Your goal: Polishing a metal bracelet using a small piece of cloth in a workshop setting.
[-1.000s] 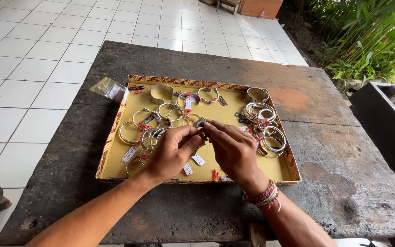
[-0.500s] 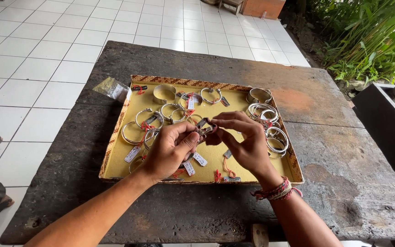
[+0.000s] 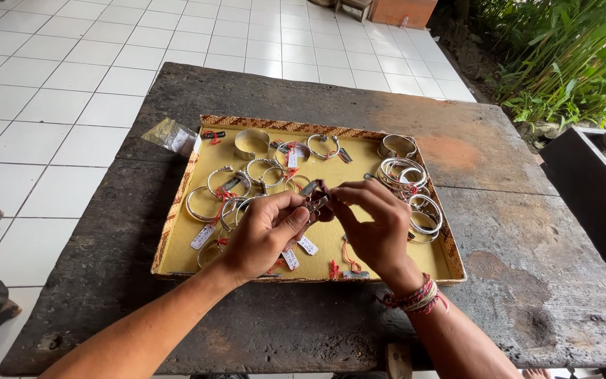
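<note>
Silver metal bangles (image 3: 405,172) with paper tags lay in the shallow yellow woven-edged tray (image 3: 317,128). Above it, left hand (image 3: 264,231) and right hand (image 3: 376,224) together pinched one small tagged silver piece (image 3: 312,200).

You pinch a small silver bracelet piece (image 3: 315,202) with a tag between both hands' fingertips, just above the yellow tray (image 3: 331,242).

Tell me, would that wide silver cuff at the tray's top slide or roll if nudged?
The wide silver cuff looks like rigid metal, so it probably keeps its shape. It stands on its edge, so it likely slides across the tray rather than rolling. Its polished surface may feel slippery.
</note>
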